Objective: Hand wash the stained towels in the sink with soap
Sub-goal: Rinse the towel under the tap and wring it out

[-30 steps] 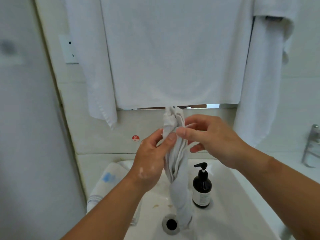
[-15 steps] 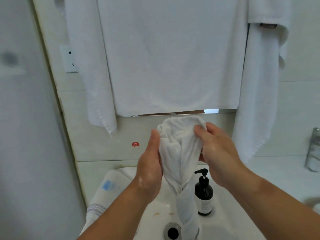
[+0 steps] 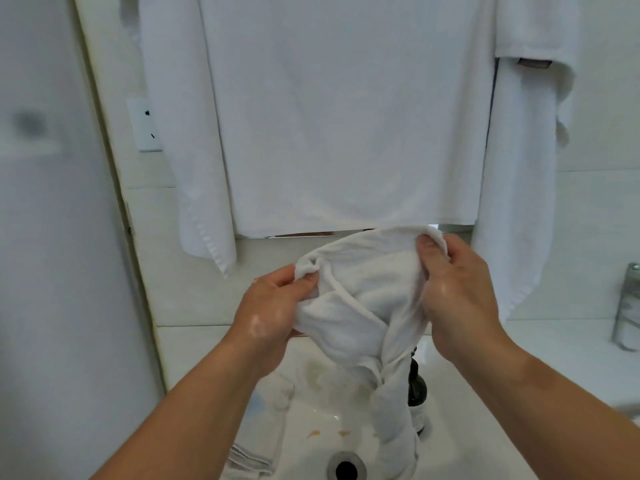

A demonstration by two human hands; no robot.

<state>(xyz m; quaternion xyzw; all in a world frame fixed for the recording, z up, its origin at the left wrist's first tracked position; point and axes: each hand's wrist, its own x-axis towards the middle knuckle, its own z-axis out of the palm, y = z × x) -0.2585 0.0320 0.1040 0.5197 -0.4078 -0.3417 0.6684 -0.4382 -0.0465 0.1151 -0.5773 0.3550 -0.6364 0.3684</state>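
Note:
A wet white towel (image 3: pixel 363 299) hangs above the white sink (image 3: pixel 460 445), its top edge stretched between my two hands and its twisted lower end trailing down beside the drain (image 3: pixel 346 469). My left hand (image 3: pixel 273 313), flecked with soap foam, pinches the towel's left corner. My right hand (image 3: pixel 457 292) grips the right corner with thumb and curled fingers. A dark soap pump bottle (image 3: pixel 417 393) stands in the basin, mostly hidden behind the towel. Brownish stain marks lie on the basin near the drain.
Large white towels (image 3: pixel 346 116) hang on the wall above the sink, another (image 3: pixel 519 202) at the right. A folded striped towel (image 3: pixel 249 459) lies at the sink's left edge. A chrome fixture (image 3: pixel 628 306) stands at far right. A wall socket (image 3: pixel 143 126) sits at the left.
My hands have pulled apart, spreading the bunched towel top open wide. The view has tilted down a little, and the bottle is now mostly covered by the towel.

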